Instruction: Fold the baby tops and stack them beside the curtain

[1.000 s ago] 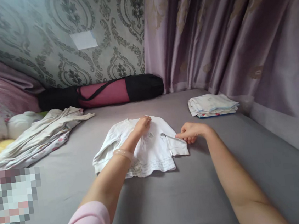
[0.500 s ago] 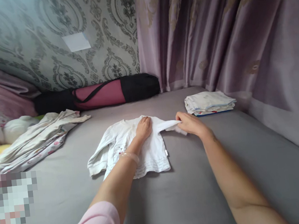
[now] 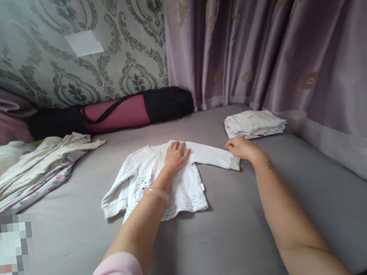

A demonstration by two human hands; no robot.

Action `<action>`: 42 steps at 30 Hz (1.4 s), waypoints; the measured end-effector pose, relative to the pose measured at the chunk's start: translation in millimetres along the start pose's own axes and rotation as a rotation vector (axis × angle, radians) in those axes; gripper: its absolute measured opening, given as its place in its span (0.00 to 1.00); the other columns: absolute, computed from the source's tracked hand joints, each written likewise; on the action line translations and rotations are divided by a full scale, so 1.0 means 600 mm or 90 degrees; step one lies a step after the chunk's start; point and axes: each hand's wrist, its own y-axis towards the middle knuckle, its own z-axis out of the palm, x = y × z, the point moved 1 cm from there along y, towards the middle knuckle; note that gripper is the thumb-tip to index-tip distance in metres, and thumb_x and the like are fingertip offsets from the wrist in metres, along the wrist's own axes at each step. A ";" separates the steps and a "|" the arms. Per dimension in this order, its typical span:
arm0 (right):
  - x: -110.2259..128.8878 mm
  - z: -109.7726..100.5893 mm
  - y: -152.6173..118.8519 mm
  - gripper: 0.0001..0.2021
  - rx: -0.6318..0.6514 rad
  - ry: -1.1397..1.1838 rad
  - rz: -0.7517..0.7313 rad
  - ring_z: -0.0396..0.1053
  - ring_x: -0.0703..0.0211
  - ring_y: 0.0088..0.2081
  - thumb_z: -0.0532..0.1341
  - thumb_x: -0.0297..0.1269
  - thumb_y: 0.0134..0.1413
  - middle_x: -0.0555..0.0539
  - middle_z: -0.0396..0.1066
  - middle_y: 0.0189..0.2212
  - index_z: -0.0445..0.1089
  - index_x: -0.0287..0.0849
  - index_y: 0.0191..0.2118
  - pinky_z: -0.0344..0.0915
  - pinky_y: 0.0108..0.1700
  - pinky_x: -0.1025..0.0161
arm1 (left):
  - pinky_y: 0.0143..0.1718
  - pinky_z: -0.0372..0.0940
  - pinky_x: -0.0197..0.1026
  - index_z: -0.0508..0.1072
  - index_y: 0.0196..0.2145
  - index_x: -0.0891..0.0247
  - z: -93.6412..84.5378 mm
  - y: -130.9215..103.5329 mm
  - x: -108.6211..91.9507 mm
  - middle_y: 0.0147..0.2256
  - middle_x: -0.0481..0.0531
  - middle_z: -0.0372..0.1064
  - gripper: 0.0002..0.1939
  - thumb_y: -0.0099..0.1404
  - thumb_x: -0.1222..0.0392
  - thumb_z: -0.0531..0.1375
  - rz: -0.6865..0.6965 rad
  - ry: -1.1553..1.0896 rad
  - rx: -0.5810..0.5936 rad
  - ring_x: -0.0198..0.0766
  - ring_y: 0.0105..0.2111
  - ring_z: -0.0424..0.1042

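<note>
A small white long-sleeved shirt (image 3: 187, 185) lies spread on the grey bed sheet, with a cartoon animal print on its front and a small tag at its side seam. My left hand (image 3: 176, 155) rests flat on the upper chest of the shirt, fingers apart, pressing on the cloth. At the far end of the right-hand sleeve, my right hand (image 3: 242, 149) has its fingers pinched together at the upper edge near the cuff. The other sleeve lies bent downward at the left. My left forearm hides part of the shirt's front.
A folded stack of clothes (image 3: 254, 123) sits beyond my right hand. Loose garments (image 3: 47, 167) and a white plush toy (image 3: 6, 157) lie at the left. A long black and maroon bag (image 3: 115, 113) runs along the wall. Purple curtains (image 3: 226, 41) hang at the right.
The right-hand sleeve, folded and pulled up before, now lies flat and stretched outward. My right hand has moved slightly right with it. My left hand stays on the shirt, fingers more spread.
</note>
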 end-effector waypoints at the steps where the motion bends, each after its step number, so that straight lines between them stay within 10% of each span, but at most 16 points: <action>1: -0.002 0.009 0.008 0.15 -0.016 0.001 0.008 0.72 0.54 0.45 0.54 0.30 0.58 0.42 0.76 0.44 0.76 0.44 0.43 0.60 0.39 0.64 | 0.61 0.52 0.49 0.64 0.58 0.60 0.000 0.000 0.000 0.57 0.58 0.61 0.22 0.72 0.47 0.47 -0.002 -0.003 0.002 0.47 0.60 0.57; 9: -0.034 0.053 0.049 0.08 0.012 0.106 0.025 0.71 0.57 0.35 0.61 0.33 0.48 0.45 0.76 0.33 0.75 0.39 0.35 0.59 0.32 0.67 | 0.63 0.51 0.51 0.64 0.60 0.58 -0.002 -0.001 -0.004 0.60 0.58 0.59 0.22 0.73 0.51 0.45 -0.021 0.008 0.014 0.48 0.62 0.55; 18: -0.037 0.073 0.077 0.16 -0.189 0.476 0.045 0.68 0.60 0.29 0.58 0.44 0.52 0.48 0.74 0.30 0.71 0.39 0.42 0.62 0.31 0.68 | 0.63 0.50 0.54 0.62 0.62 0.60 0.001 0.000 -0.005 0.61 0.60 0.58 0.25 0.73 0.49 0.44 -0.032 0.015 0.027 0.51 0.63 0.53; 27: -0.078 0.073 0.070 0.15 -0.227 0.197 0.035 0.70 0.52 0.44 0.58 0.43 0.59 0.42 0.75 0.42 0.74 0.40 0.44 0.61 0.44 0.63 | 0.61 0.52 0.56 0.63 0.61 0.58 0.001 -0.001 -0.006 0.60 0.60 0.60 0.25 0.73 0.47 0.44 -0.028 0.017 0.007 0.53 0.61 0.55; 36: -0.063 0.083 0.060 0.17 -0.144 0.029 0.104 0.69 0.48 0.49 0.54 0.43 0.65 0.37 0.71 0.49 0.71 0.42 0.51 0.62 0.45 0.59 | 0.62 0.51 0.55 0.62 0.62 0.61 -0.009 -0.002 -0.014 0.61 0.63 0.58 0.30 0.71 0.40 0.46 -0.035 0.029 0.033 0.54 0.62 0.54; 42: -0.018 0.074 0.046 0.18 -0.231 -0.065 0.080 0.64 0.42 0.55 0.48 0.30 0.64 0.31 0.68 0.52 0.71 0.36 0.52 0.59 0.52 0.52 | 0.62 0.50 0.54 0.62 0.62 0.59 -0.001 0.000 -0.011 0.61 0.61 0.58 0.29 0.71 0.41 0.46 -0.038 0.030 0.029 0.53 0.63 0.53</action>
